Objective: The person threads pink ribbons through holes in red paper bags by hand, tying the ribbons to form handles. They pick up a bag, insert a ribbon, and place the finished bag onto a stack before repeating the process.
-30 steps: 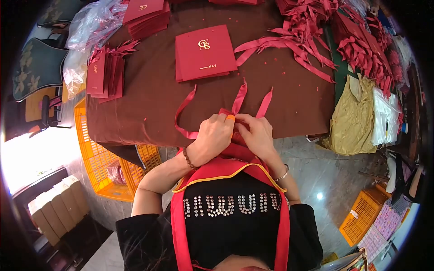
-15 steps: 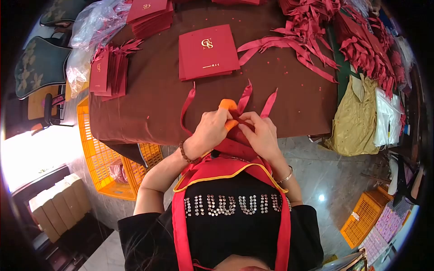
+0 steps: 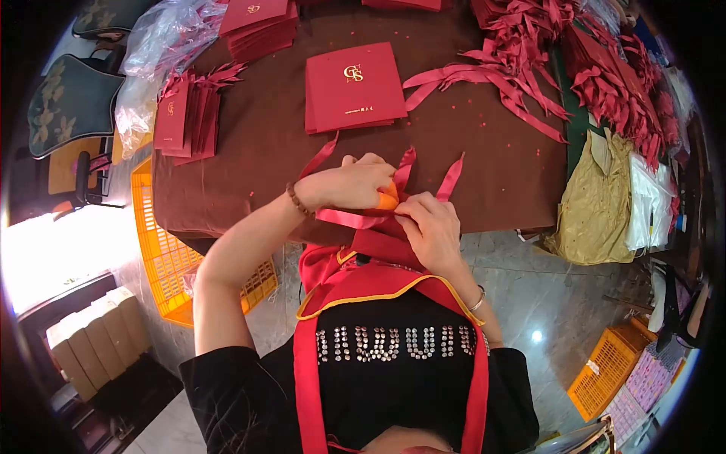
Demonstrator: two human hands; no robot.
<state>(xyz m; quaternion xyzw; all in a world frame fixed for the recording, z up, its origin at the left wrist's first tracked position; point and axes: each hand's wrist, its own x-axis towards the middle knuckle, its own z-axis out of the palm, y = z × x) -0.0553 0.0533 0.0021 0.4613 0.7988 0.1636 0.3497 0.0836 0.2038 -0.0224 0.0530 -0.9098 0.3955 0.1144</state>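
Note:
At the near edge of the table, my left hand (image 3: 352, 185) is closed, palm down, with orange coverings (image 3: 388, 198) on its fingertips. Beside it, my right hand (image 3: 431, 227) pinches with thumb and forefinger. Both hold a red ribbon where they meet, though the fingers hide most of the grip. Ribbon ends (image 3: 451, 178) stick out beyond the hands on the tabletop, and another red strip (image 3: 348, 219) runs below my left hand. A dark red piece (image 3: 382, 244) lies under the hands, against the red apron (image 3: 370, 291); its shape is partly hidden.
Beyond my hands lies a stack of red bags (image 3: 355, 87) with gold lettering on the brown cloth (image 3: 249, 151). Smaller red bags (image 3: 189, 121) stand at left. Loose ribbons (image 3: 499, 83) lie at right. An orange crate (image 3: 162, 265) sits below the table's left side.
My left hand has turned palm down, its elbow swung outward, and it has shifted slightly left. The left ribbon end has moved with it. My right hand stays nearly in place.

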